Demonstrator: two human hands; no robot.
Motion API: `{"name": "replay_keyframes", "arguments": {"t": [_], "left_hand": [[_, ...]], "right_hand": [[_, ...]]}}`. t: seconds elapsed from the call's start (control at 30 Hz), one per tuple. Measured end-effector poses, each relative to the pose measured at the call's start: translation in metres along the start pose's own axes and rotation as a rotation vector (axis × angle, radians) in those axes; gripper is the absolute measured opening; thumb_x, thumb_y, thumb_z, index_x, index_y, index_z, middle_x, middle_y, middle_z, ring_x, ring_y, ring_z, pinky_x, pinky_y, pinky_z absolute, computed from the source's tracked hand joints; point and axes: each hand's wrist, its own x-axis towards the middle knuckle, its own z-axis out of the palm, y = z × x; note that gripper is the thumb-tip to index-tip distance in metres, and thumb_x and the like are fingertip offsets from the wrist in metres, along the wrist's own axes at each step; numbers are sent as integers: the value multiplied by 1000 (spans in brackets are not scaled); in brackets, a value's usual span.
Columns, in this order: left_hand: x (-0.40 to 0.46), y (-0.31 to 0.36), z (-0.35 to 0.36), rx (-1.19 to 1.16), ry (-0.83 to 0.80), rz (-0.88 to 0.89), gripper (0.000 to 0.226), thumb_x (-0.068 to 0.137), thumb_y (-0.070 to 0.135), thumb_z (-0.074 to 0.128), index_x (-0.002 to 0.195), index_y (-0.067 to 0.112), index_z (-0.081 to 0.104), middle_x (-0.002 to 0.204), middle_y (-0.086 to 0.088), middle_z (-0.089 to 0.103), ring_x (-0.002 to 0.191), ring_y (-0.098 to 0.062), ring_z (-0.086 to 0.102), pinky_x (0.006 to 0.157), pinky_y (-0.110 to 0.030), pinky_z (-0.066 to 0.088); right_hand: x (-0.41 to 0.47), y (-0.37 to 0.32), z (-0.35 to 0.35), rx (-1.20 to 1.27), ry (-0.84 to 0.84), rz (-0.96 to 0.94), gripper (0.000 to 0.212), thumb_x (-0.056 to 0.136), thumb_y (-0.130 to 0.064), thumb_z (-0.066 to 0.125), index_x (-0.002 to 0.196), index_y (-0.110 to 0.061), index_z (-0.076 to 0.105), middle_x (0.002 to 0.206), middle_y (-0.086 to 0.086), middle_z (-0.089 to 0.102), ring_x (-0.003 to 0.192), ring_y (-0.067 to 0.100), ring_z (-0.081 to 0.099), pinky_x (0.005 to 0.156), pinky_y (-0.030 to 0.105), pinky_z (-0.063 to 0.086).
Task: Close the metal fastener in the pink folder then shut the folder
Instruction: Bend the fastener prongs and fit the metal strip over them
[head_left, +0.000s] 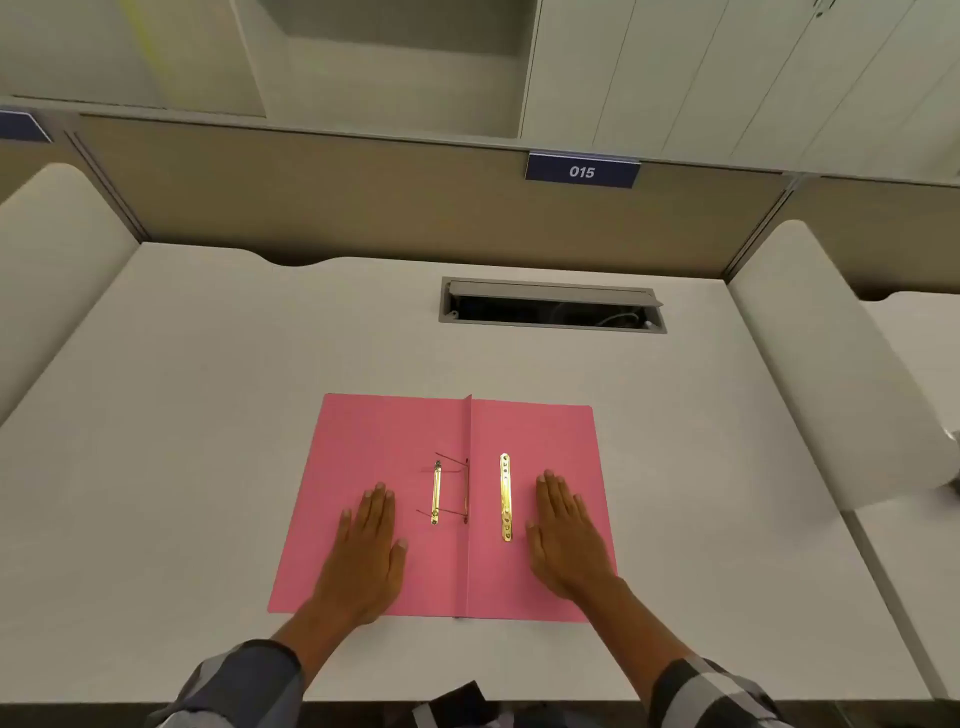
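A pink folder (363, 441) lies open and flat on the white desk, spine running away from me. On its left leaf sits a gold fastener bar (436, 493) with two thin prongs sticking up beside the spine. A separate gold compressor strip (505, 496) lies loose on the right leaf. My left hand (370, 545) rests palm down on the left leaf, fingers apart, just left of the fastener bar. On the right leaf my right hand (566, 540) lies flat as well, just right of the strip. Neither hand holds anything.
The white desk (182, 415) has a grey cable tray (551, 306) with an open lid behind the folder. White side dividers stand at left (57, 260) and right (831, 374). A beige back panel bears a label reading 015 (582, 170).
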Motion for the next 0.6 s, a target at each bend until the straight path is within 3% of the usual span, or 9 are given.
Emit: {"name": "replay_keyframes", "arguments": {"t": [0.2, 0.27, 0.3, 0.37, 0.43, 0.5, 0.6], "left_hand": [[4, -1, 6, -9, -40, -8, 74, 110, 40, 22, 161, 5, -19, 172, -12, -25, 162, -29, -16, 132, -46, -6], [6, -2, 4, 21, -68, -13, 76, 110, 42, 25, 162, 7, -17, 172, -12, -25, 162, -30, -15, 132, -47, -5], [7, -2, 4, 16, -68, -13, 77, 110, 43, 28, 164, 8, -13, 173, -12, -22, 163, -30, -14, 132, -48, -3], [10, 0, -1, -63, -18, -25, 74, 109, 45, 36, 167, 11, 6, 177, -10, -1, 164, -29, 2, 132, -48, 5], [9, 6, -9, -217, 124, -40, 63, 106, 41, 50, 161, 11, 38, 167, -9, 40, 154, -30, 39, 127, -47, 28], [7, 9, -12, -338, 254, -37, 48, 102, 35, 63, 145, 14, 62, 143, -7, 68, 128, -30, 68, 109, -43, 51], [1, 16, -12, -427, 273, -21, 37, 99, 31, 70, 135, 20, 72, 125, -2, 78, 108, -22, 77, 95, -34, 59]], "right_hand": [[3, 0, 5, -71, -67, 27, 68, 108, -40, 22, 162, -8, -3, 172, 11, -7, 159, 28, -5, 130, 51, 6], [5, -1, 1, -88, -66, 24, 67, 107, -39, 26, 163, -8, 7, 173, 12, 3, 160, 29, 4, 129, 53, 11], [8, -1, -2, -72, -30, 19, 64, 107, -39, 31, 161, -8, 18, 171, 13, 16, 158, 31, 16, 128, 53, 18], [17, -3, -12, -25, 86, 2, 55, 104, -36, 46, 152, -11, 42, 153, 12, 53, 140, 31, 50, 118, 49, 40], [28, -5, -22, 64, 144, -9, 50, 99, -34, 62, 144, -15, 54, 132, 7, 71, 120, 28, 65, 105, 46, 51], [40, -10, -31, 236, 80, 23, 60, 91, -32, 76, 145, -17, 54, 131, 4, 70, 119, 25, 64, 103, 45, 53], [59, -13, -41, 370, -72, 58, 95, 73, -33, 92, 152, -15, 43, 143, 6, 55, 125, 24, 55, 103, 44, 53]]}}
